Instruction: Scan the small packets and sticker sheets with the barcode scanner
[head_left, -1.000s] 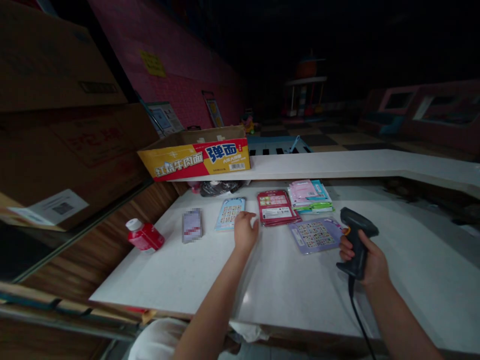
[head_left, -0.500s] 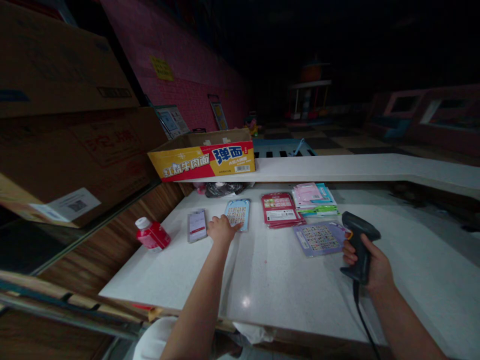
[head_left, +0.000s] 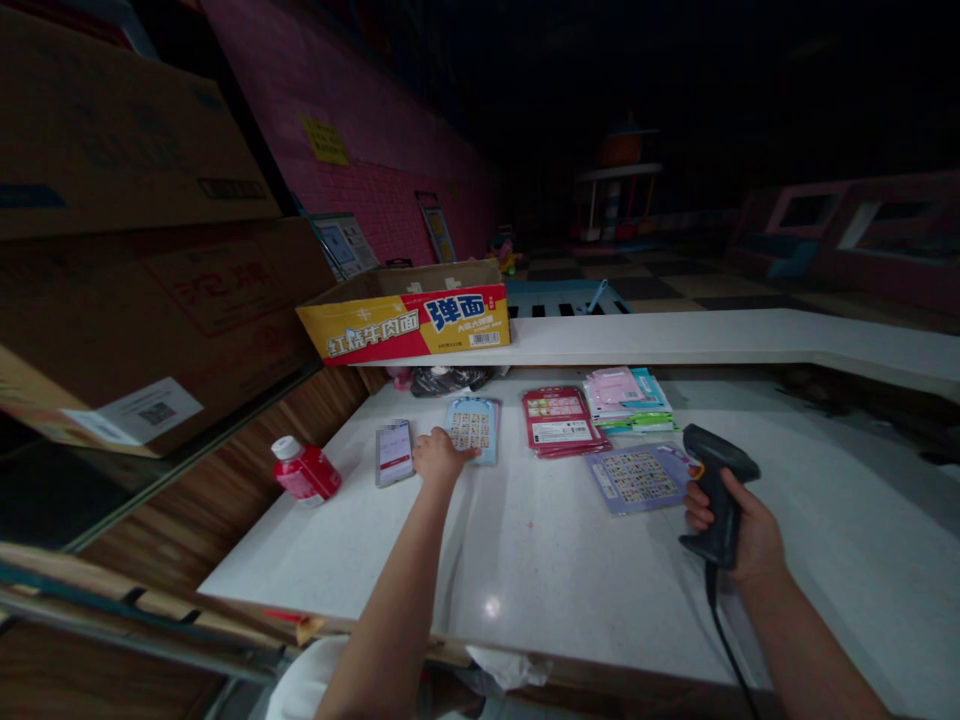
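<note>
The left hand [head_left: 441, 458] is at the near-left edge of a light-blue card pack [head_left: 475, 428] on the white counter [head_left: 540, 580], between it and a phone [head_left: 394, 455]. A red bottle [head_left: 306, 474] stands left of the phone. The right hand [head_left: 754, 535] grips a black scanner [head_left: 718, 505] — its cord hanging down — beside a purple card sheet [head_left: 637, 478]. Red packs [head_left: 557, 422] and pink-and-green packets [head_left: 615, 385] lie behind — a yellow-and-red carton [head_left: 412, 328] sits on the raised ledge [head_left: 675, 335].

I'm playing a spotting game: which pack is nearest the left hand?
The light-blue pack, partly hidden by the left hand. The red packs, purple pack and pink-topped pile lie farther right.
</note>
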